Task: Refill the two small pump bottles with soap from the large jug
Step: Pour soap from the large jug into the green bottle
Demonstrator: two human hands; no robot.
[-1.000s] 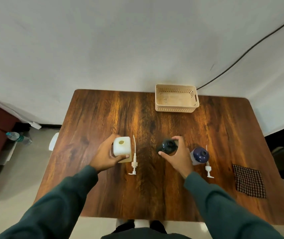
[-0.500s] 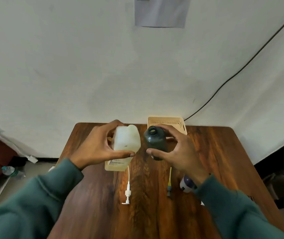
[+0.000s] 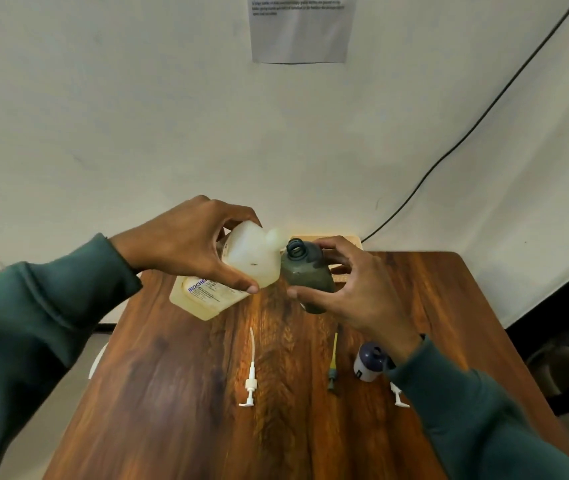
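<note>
Both hands raised since earlier, jug [image 3: 238, 268] now tilted against green bottle [image 3: 305, 271]

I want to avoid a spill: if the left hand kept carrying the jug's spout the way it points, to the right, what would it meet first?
Most likely the open neck of the dark green plastic bottle in the right hand; the left hand's translucent white jug is tilted toward it, though depth is uncertain.

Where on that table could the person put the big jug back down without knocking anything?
The bare wood on the left, between the table's left edge and the white pump, looks roomiest. The right is crowded: yellow-tubed pump, blue-capped bottle and a second white pump lie close together. Both hands are full: jug left, dark bottle right.
</note>
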